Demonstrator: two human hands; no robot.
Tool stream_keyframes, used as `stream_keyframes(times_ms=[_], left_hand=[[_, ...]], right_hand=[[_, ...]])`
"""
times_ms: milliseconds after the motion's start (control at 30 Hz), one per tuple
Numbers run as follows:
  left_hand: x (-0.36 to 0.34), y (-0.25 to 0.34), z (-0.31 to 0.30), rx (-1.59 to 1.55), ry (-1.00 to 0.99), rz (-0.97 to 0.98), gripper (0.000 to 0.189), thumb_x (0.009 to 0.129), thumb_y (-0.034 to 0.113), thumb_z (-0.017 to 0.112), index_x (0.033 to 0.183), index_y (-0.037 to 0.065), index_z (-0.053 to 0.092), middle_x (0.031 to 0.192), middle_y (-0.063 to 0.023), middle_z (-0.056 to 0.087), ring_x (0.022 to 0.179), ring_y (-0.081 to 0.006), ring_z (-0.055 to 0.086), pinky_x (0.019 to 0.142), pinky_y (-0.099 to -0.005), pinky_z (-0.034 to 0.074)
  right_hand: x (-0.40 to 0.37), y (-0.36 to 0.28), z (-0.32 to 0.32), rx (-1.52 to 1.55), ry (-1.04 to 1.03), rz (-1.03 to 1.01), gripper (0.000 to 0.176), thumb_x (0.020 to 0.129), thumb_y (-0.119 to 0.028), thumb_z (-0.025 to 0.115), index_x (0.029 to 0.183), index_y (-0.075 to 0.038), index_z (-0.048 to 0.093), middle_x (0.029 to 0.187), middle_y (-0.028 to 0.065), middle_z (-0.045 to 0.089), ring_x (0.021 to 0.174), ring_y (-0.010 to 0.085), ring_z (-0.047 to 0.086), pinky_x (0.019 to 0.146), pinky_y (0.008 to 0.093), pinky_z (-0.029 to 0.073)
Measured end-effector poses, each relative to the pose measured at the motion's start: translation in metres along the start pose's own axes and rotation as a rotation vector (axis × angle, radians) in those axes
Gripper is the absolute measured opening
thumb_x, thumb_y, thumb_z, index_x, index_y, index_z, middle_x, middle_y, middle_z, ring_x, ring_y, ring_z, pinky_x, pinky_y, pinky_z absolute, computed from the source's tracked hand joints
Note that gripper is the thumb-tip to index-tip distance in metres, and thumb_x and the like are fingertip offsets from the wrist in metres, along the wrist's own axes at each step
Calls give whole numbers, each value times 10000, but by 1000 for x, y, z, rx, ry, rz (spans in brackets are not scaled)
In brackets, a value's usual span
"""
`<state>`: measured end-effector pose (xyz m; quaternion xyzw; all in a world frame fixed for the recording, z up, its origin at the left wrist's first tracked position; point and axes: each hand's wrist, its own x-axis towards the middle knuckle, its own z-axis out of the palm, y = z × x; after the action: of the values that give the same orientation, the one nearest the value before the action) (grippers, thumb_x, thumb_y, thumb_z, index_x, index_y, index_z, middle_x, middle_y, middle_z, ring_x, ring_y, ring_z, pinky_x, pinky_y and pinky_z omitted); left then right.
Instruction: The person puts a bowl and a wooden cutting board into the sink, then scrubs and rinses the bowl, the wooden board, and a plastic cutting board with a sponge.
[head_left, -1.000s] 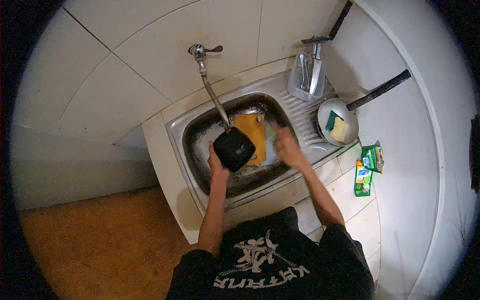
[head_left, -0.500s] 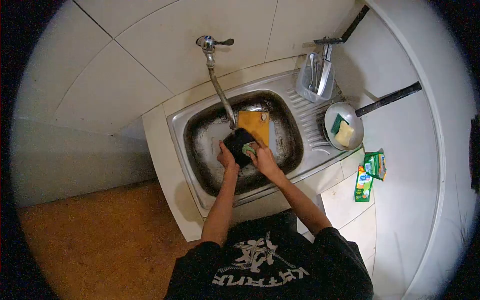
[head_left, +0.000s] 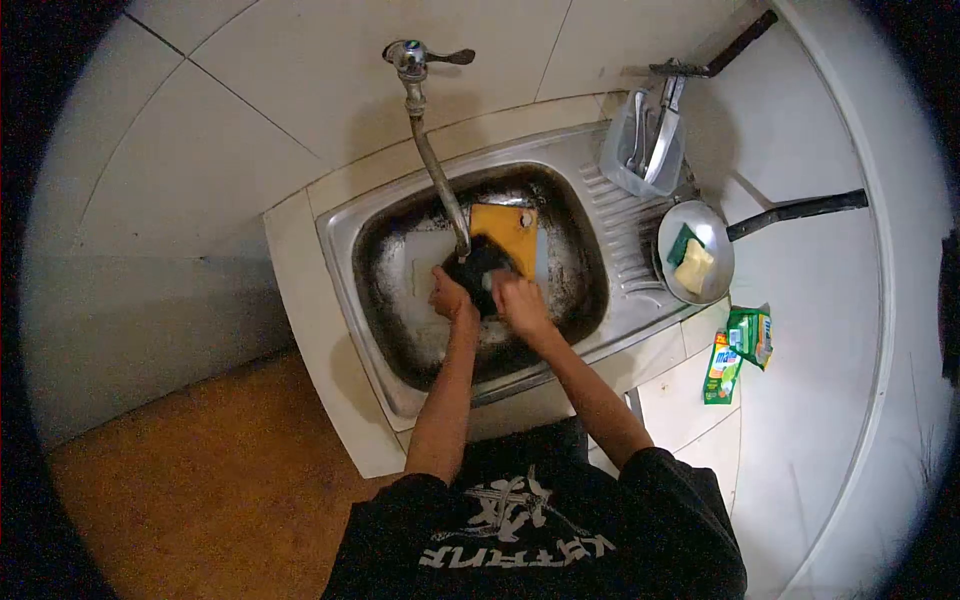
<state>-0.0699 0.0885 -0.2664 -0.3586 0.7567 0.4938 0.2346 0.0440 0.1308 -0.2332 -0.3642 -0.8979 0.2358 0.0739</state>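
Observation:
Below the spout, inside the sink basin, my left hand (head_left: 451,297) grips the near left edge of a black dish-like item (head_left: 484,252); its exact kind does not show. My right hand (head_left: 522,304) is closed on a green scrubbing pad (head_left: 491,279), pressed against the item's surface. The pad and fingertips are smeared by motion, and only a pale bit of the pad shows. Just behind the black item, an orange cutting board (head_left: 503,230) lies in the sink (head_left: 585,325), partly covered by it.
The tap (head_left: 412,75) reaches down over the basin. On the drainboard (head_left: 622,235) stand a clear cutlery container (head_left: 618,150) with a knife and a frying pan (head_left: 690,212) holding a green pad and a yellow sponge. Green packets (head_left: 720,368) lie at the right.
My right hand has shifted slightly over the black item with the pad, which is now more hidden. The black item has turned a little. The camera view has shifted slightly.

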Motion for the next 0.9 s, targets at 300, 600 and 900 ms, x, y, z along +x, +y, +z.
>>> stream_keyframes(times_ms=[300, 600, 900], left_hand=[[9, 2, -2, 151, -62, 103, 625, 772, 518, 478, 814, -98, 577, 928, -257, 553, 826, -359, 551, 687, -480, 415], [-18, 11, -8, 27, -98, 17, 620, 760, 491, 495, 907, -111, 513, 943, -237, 550, 793, -346, 528, 678, -483, 387], [18, -16, 11, 123, -13, 141, 616, 789, 504, 470, 747, -102, 575, 816, -234, 579, 741, -366, 548, 692, -482, 414]], right_hand=[[4, 5, 4, -49, -81, -74, 157, 762, -158, 517, 801, -16, 571, 721, 206, 590, 612, 352, 588, 550, 446, 475], [-4, 9, 6, -33, 86, -268, 116, 735, -142, 533, 798, -56, 578, 612, 177, 574, 546, 350, 580, 507, 427, 465], [-8, 20, 11, 66, -52, -64, 167, 765, -110, 523, 866, 13, 571, 822, 213, 568, 674, 380, 563, 600, 441, 456]])
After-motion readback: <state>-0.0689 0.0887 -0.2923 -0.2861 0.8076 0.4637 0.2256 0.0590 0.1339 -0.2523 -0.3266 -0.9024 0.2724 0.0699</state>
